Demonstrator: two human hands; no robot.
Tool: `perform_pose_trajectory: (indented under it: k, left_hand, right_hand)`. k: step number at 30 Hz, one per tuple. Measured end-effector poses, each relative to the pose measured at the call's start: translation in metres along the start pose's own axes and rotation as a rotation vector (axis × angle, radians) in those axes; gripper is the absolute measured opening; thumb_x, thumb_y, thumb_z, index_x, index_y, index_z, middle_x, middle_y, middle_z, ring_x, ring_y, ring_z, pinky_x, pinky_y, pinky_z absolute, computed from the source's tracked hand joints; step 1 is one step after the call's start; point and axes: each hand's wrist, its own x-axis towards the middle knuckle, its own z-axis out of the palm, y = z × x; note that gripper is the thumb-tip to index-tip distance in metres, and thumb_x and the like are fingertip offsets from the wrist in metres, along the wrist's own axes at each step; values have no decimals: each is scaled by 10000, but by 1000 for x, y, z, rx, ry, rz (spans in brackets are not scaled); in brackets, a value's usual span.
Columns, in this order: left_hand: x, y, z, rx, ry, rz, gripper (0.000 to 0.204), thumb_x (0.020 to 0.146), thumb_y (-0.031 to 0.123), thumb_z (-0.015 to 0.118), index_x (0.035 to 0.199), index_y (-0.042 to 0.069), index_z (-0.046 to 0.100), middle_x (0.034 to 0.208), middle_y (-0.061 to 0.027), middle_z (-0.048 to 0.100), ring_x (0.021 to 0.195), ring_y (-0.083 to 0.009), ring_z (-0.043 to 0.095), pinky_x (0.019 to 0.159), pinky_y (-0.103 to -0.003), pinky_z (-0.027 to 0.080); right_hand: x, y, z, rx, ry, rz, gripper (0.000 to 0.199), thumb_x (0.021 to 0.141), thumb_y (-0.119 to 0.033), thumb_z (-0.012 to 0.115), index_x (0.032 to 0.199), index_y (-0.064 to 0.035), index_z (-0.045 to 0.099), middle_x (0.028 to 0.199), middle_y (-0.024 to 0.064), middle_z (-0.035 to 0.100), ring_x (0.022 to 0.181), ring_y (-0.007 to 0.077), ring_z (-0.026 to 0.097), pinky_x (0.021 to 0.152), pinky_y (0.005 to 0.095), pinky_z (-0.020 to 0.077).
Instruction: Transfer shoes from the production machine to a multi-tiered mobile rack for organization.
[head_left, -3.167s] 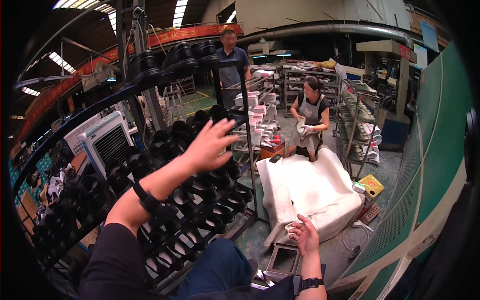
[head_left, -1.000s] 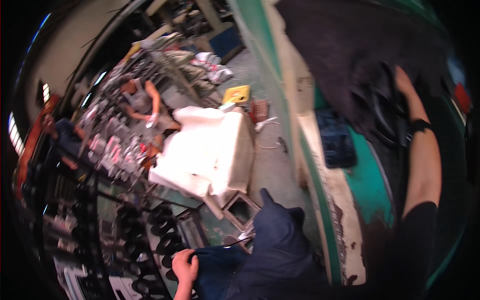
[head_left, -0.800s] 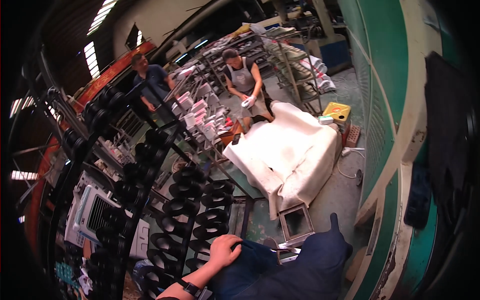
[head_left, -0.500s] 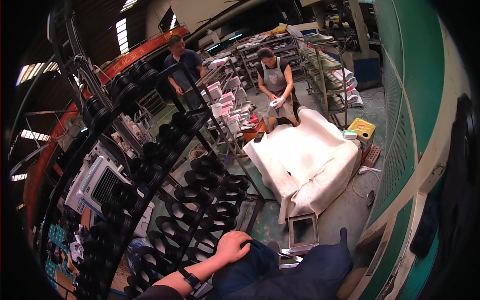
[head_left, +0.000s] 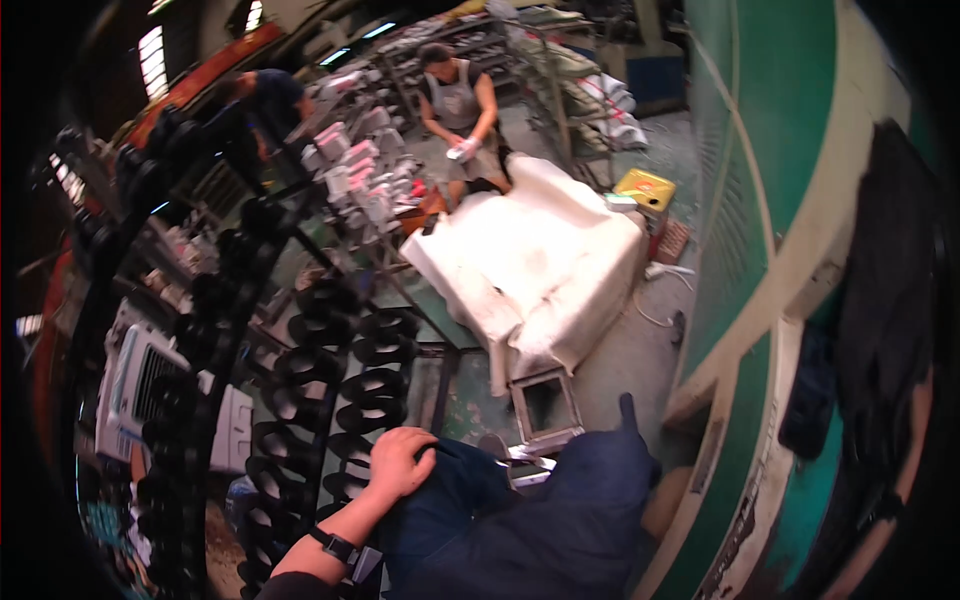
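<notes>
My left hand (head_left: 404, 461) lies palm down over my left knee, on the dark blue trouser leg (head_left: 450, 520). Its fingers are laid along the cloth and hold nothing. A dark band with a small device (head_left: 338, 546) sits around that wrist. Just left of the hand, a black rack carries rows of black shoes (head_left: 368, 418). Beyond my knees stands a small metal frame (head_left: 546, 408), near a large pale cloth cover (head_left: 540, 250) draped over something. My right hand does not show. A bare forearm (head_left: 915, 430) is partly visible at the far right edge; whose it is I cannot tell.
A seated person (head_left: 460, 100) handles a light-coloured item behind the cover; another person (head_left: 262, 105) bends by a rack of white and pink pieces (head_left: 360, 165). A yellow can (head_left: 645, 188) stands right of the cover. A green panel (head_left: 780, 130) bounds my right side.
The view has swung to the right and down, so the scene sits further left and higher. The standing person now bends forward. My left hand stays on the knee.
</notes>
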Motion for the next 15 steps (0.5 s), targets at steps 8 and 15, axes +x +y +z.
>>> perform_pose_trajectory:
  k: [8,15]
  left_hand:
    - [-27,-26,-17,-16,-39,-89,247,784,146,648,999,29,680,1055,-136,676,1038,-334,618,953,-421,454]
    - [-56,-42,-22,-196,-55,4,361,811,113,626,1156,7,631,1261,-160,607,1250,-355,516,1092,-441,354]
  right_hand:
    - [12,-165,46,7,-179,405,896,716,-375,689,1472,2,387,1355,289,550,1290,363,529,1060,356,409]
    - [-74,-200,-59,73,-216,564,906,696,-416,813,1404,23,455,1204,163,630,1117,240,601,976,328,447]
